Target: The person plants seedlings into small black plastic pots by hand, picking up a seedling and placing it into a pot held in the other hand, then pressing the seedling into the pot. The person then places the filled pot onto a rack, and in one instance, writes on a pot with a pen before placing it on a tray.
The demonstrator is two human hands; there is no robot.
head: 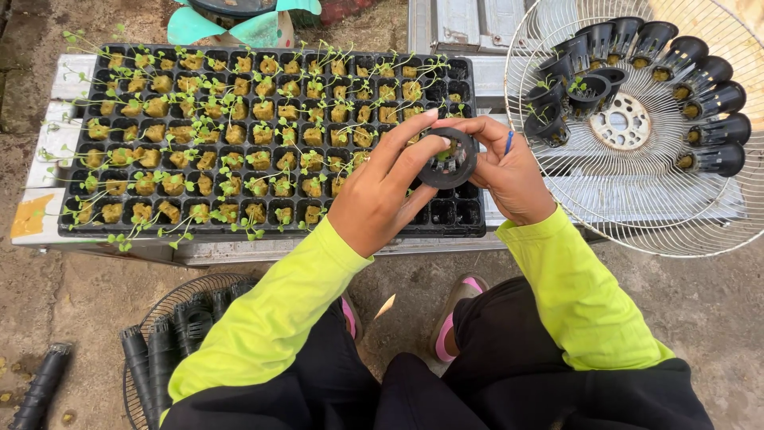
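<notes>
Together both hands [446, 171] hold net pot [450, 159] mouth-up.

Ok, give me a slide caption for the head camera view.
Both hands hold a black net pot over a seedling tray, filled pots lined up on a wire fan guard.

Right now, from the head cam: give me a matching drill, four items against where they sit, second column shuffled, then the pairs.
Items
1. seedling tray
2. net cup
3. white fan guard
4. stacked empty cups

Places
A. bottom left, on a dark grille by the person's knee
B. right side, with filled black cups lying around its hub
C. between the left hand and right hand
D. centre left, on the metal bench

Pairs: 1-D, 2-C, 3-B, 4-A
</notes>
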